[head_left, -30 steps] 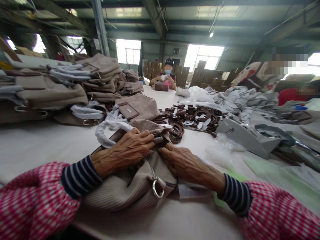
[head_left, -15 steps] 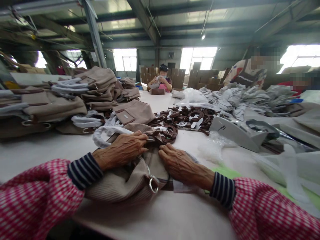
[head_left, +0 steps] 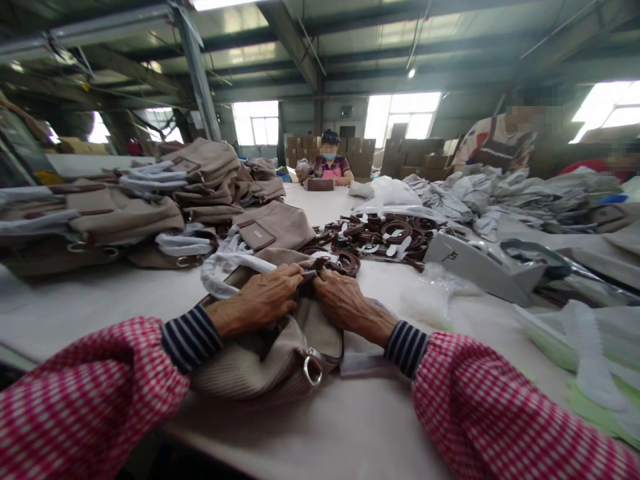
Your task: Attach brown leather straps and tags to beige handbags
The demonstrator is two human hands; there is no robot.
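A taupe bag (head_left: 250,373) lies open on the table in front of me, with a silver ring at its near right corner. My left hand (head_left: 267,297) is closed on the bag's upper edge. Close beside it, my right hand (head_left: 345,300) has its fingers bent round the same edge, at a small dark brown piece. Behind my left hand a handle wrapped in white (head_left: 217,270) curves up from the bag. A coiled brown strap (head_left: 347,263) lies just beyond my hands. Both sets of fingertips are partly hidden.
Stacked taupe bags (head_left: 200,180) fill the left. Many brown straps (head_left: 395,233) lie ahead, beside a grey-white box (head_left: 483,267). Grey cloth-like covers (head_left: 475,193) are heaped at the right. A person (head_left: 327,163) sits across the table; others are at the right.
My right hand has moved left and up, nearer my left hand. The bag appears slightly further right. The person across has lowered a hand to the table.
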